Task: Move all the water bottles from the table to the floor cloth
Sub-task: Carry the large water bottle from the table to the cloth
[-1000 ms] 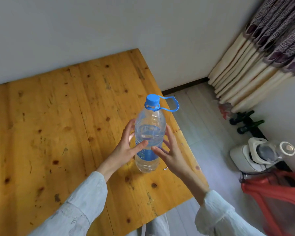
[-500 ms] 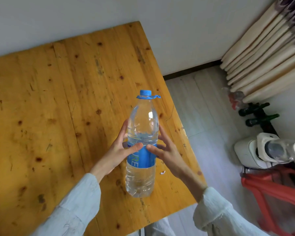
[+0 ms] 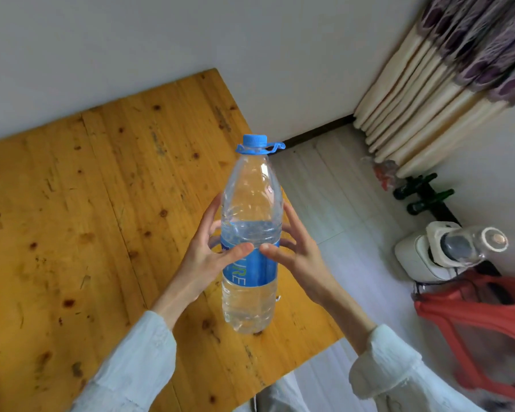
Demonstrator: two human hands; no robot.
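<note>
A large clear water bottle (image 3: 250,203) with a blue cap, a blue carry loop and a blue label hangs upright above the right edge of the wooden table (image 3: 87,203). It is about half full. My left hand (image 3: 208,260) grips its left side and my right hand (image 3: 295,257) grips its right side, thumbs meeting on the label. No other bottle shows on the table, and the floor cloth is out of view.
To the right lies pale floor (image 3: 333,203). A white appliance (image 3: 434,251) and a red plastic chair (image 3: 482,322) stand at the right. Dark green bottles (image 3: 419,194) lie near the curtain (image 3: 446,78). A wall runs behind the table.
Both hands have lifted the bottle off the table and carried it up and toward me, near the table's right edge. The camera view has shifted.
</note>
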